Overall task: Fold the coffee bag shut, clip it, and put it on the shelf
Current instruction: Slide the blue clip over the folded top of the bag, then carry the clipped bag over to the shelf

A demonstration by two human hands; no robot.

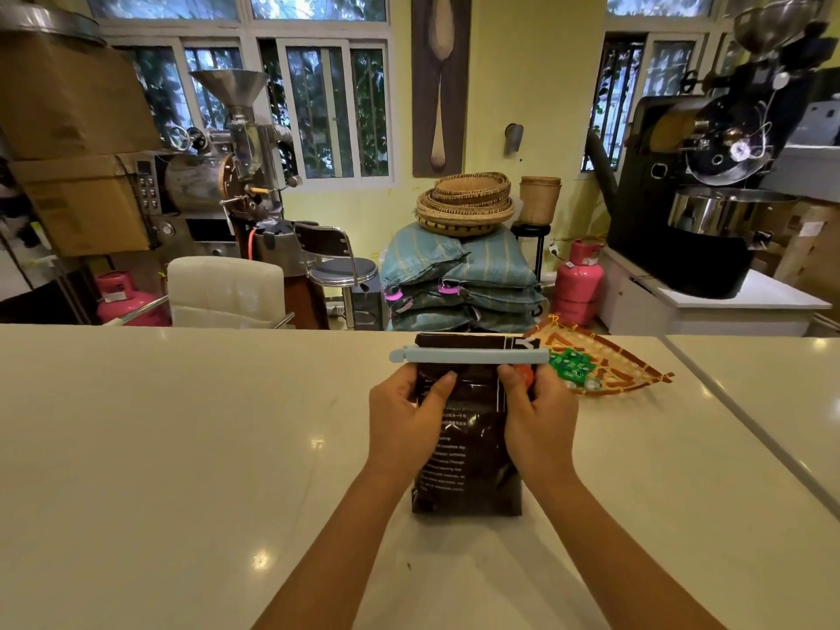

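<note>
dark coffee bag is stood upright on the near white counter, gripped on both sides by left hand and right hand, fingers clamped on it. pale blue clip is set across the folded top, woven tray just right behind.
</note>
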